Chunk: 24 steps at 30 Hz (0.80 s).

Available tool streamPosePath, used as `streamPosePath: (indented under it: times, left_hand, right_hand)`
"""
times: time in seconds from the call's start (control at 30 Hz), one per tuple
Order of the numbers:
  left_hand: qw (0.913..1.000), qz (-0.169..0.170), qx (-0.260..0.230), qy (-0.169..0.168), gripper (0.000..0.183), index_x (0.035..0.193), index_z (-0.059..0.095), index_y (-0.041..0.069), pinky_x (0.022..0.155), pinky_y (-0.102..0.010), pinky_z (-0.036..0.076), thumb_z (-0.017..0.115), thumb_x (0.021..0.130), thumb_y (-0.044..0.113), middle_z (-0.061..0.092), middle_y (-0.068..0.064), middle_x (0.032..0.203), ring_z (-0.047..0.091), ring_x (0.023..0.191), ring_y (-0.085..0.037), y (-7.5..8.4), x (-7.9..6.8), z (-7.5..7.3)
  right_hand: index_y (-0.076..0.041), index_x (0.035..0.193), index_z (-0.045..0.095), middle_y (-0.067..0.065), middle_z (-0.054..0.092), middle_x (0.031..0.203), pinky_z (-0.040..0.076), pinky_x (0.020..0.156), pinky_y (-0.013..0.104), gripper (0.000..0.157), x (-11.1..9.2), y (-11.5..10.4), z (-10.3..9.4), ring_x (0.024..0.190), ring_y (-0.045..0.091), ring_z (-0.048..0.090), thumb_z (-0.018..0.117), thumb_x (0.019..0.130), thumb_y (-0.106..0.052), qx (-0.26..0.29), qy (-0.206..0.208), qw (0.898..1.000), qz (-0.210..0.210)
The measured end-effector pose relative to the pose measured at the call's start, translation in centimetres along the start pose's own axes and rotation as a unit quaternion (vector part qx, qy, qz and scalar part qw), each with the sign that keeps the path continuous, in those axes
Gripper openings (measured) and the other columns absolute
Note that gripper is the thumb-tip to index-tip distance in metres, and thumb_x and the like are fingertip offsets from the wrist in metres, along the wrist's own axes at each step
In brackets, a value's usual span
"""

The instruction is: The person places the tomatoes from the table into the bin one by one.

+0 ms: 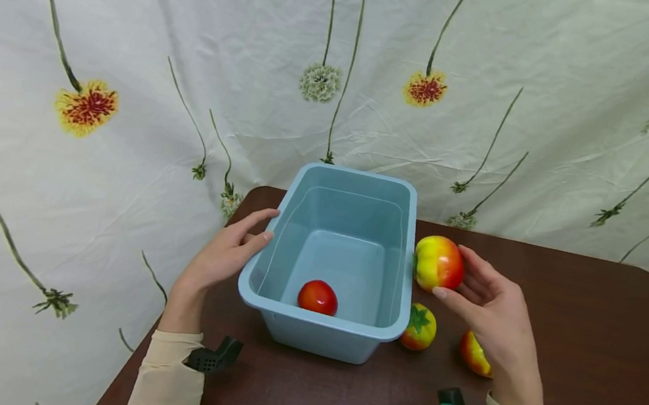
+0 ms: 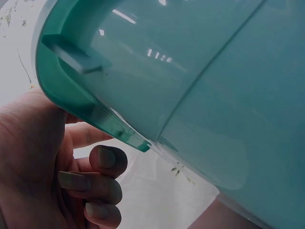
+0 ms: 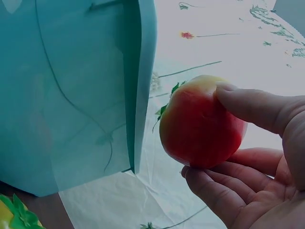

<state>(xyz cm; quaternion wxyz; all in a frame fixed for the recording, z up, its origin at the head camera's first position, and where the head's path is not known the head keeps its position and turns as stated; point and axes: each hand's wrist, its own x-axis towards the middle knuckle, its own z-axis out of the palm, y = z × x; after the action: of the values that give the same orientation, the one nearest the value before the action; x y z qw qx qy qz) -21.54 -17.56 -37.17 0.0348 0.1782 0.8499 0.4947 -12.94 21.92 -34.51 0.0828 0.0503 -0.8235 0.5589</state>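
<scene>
A light blue plastic bin stands on the table, with a shiny red, tomato-like fruit lying inside near its front wall. My left hand grips the bin's left rim; in the left wrist view several fingertips curl below the rim. Beside the bin's right rim, my right hand holds a round red-and-yellow fruit between thumb and fingers, raised above the table. Green leaves show on the side of this fruit facing the bin in the right wrist view.
Right of the bin, a yellow-red fruit with a green leafy top sits close to its wall. Another red-and-yellow fruit lies partly hidden behind my right hand. The dark brown table meets a flower-printed white cloth at the back.
</scene>
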Motion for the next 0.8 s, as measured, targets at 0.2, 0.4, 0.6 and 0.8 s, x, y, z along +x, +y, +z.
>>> streamPosePath:
  times: [0.2, 0.4, 0.6, 0.8]
  left_hand:
    - [1.0000, -0.001, 0.004, 0.000, 0.050, 0.149, 0.037, 0.025, 0.078, -0.035, 0.054, 0.050, 0.101, 0.035, 0.069, -0.020, 0.110, 0.069, 0.086, -0.022, 0.0, 0.0, 0.0]
    - [1.0000, -0.003, 0.007, 0.000, 0.049, 0.148, 0.038, 0.026, 0.079, -0.034, 0.054, 0.050, 0.101, 0.036, 0.070, -0.020, 0.109, 0.069, 0.086, -0.022, -0.2, 0.0, 0.0]
    - [1.0000, -0.001, 0.009, 0.002, 0.049, 0.148, 0.038, 0.026, 0.078, -0.034, 0.054, 0.050, 0.101, 0.035, 0.070, -0.019, 0.106, 0.069, 0.085, -0.022, -0.2, 0.1, 0.1]
    - [1.0000, 0.001, 0.007, 0.003, 0.049, 0.148, 0.038, 0.025, 0.078, -0.035, 0.054, 0.050, 0.101, 0.035, 0.071, -0.020, 0.104, 0.069, 0.083, -0.021, 0.0, 0.0, 0.1]
  right_hand:
    - [-0.010, 0.148, 0.041, 0.019, 0.049, 0.145, 0.051, 0.085, 0.013, 0.071, -0.1, -0.4, 0.5, 0.106, -0.009, 0.060, 0.075, 0.086, -0.021, 0.034, -0.015, 0.999, 0.000]
    - [-0.010, 0.148, 0.041, 0.018, 0.049, 0.145, 0.052, 0.085, 0.017, 0.073, -0.2, -0.7, 1.2, 0.109, -0.004, 0.062, 0.076, 0.085, -0.018, 0.051, -0.034, 0.998, -0.005]
    - [-0.010, 0.148, 0.042, 0.013, 0.051, 0.144, 0.050, 0.089, 0.015, 0.074, -0.2, -0.9, 2.0, 0.114, 0.005, 0.063, 0.077, 0.084, -0.019, 0.043, -0.043, 0.998, -0.010]
    - [-0.011, 0.148, 0.042, 0.011, 0.052, 0.143, 0.051, 0.089, 0.017, 0.074, -0.2, -1.0, 2.6, 0.120, 0.021, 0.062, 0.077, 0.083, -0.020, 0.043, -0.049, 0.998, -0.010]
